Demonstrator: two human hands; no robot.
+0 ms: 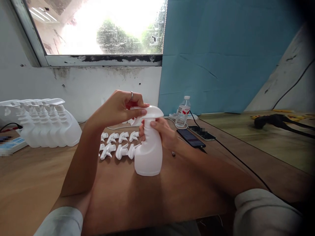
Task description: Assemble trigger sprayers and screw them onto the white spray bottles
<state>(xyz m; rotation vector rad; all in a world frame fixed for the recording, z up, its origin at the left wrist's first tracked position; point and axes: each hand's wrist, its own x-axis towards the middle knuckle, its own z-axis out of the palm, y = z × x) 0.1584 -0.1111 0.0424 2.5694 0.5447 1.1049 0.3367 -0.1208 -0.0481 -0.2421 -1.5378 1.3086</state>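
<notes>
A white spray bottle (148, 155) stands upright on the table in front of me, its rounded trigger spray head (155, 112) sitting over the neck. My left hand (124, 106) grips the spray head from the left, thumb on its near side and fingers over the top. Around the bottle's neck, my right hand (163, 132) is closed, with the thumb towards me and fingertips showing at the left. Just behind the bottle lie several loose white trigger spray heads (122, 151) in rows.
Several white spray bottles (51, 126) with heads stand in a row at the left. A clear water bottle (182, 114) is at the back right, near two phones (190, 137) with cables. Behind the table are a wall, a window (103, 29) and a blue sheet (216, 55).
</notes>
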